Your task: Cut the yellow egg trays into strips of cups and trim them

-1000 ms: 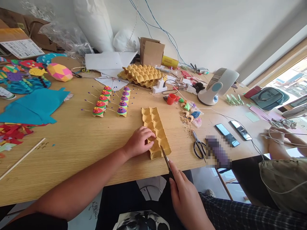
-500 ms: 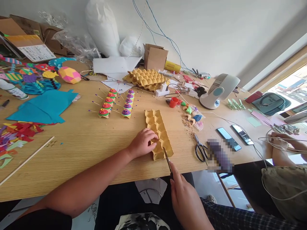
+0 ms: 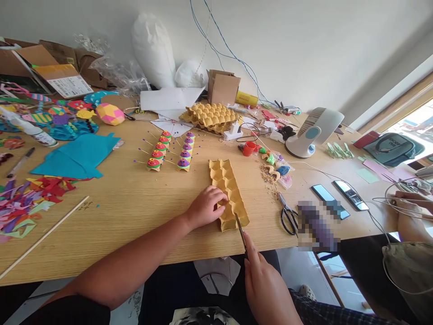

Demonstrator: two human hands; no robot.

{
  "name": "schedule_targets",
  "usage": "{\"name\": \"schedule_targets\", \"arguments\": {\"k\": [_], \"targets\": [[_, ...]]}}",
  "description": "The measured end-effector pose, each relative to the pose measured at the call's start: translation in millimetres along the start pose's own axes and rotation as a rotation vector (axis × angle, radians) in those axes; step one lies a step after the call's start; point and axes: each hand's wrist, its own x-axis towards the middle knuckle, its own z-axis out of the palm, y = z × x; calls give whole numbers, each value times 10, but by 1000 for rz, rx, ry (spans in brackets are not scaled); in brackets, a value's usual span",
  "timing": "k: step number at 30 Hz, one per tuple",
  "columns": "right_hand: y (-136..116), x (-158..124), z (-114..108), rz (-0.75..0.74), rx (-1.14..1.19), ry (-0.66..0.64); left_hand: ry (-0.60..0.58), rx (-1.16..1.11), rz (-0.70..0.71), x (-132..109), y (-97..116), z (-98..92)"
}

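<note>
A yellow-tan egg carton piece (image 3: pixel 225 176), two cups wide, lies hollow side up in front of me. My left hand (image 3: pixel 208 206) rests on its left side, fingers curled and the thumb pressing near the middle ridge. In my right hand (image 3: pixel 265 282) is a knife (image 3: pixel 241 230) with a narrow blade and a dark handle, the index finger stretched along it. The blade's tip touches the carton close to its near end. Most of the handle is hidden by my fingers.
Two rows of painted egg-cup caterpillars (image 3: pixel 158 152) with pins stand beyond my left hand. Black-handled scissors (image 3: pixel 287 215) and phones (image 3: pixel 329 201) lie to the right, near a fan (image 3: pixel 313 133). Blue felt (image 3: pixel 76 155) and a stick (image 3: pixel 45 235) lie left. Another person's hands (image 3: pixel 407 207) are far right.
The view has shifted slightly, so everything sits a little lower and further right. Both hands keep nearly the same place on the carton, and the knife still touches its near end.
</note>
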Motion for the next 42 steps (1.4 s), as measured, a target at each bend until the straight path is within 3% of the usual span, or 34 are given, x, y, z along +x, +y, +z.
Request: {"name": "schedule_targets", "arguments": {"k": [13, 17, 22, 25, 31, 42], "targets": [[-84, 96, -46, 40, -16, -49, 29, -22, -36, -42, -18, 33], [-34, 149, -163, 34, 123, -57, 22, -38, -87, -50, -11, 17], [105, 78, -318, 15, 342, 113, 21, -25, -72, -61, -12, 5], [97, 1, -284, -8, 291, 156, 41, 11, -27, -69, -27, 10], [37, -83, -131, -46, 135, 18, 68, 59, 3, -86, -38, 13], [-65, -19, -140, -11, -113, -29, 110, 46, 52, -85, -31, 17]]}}
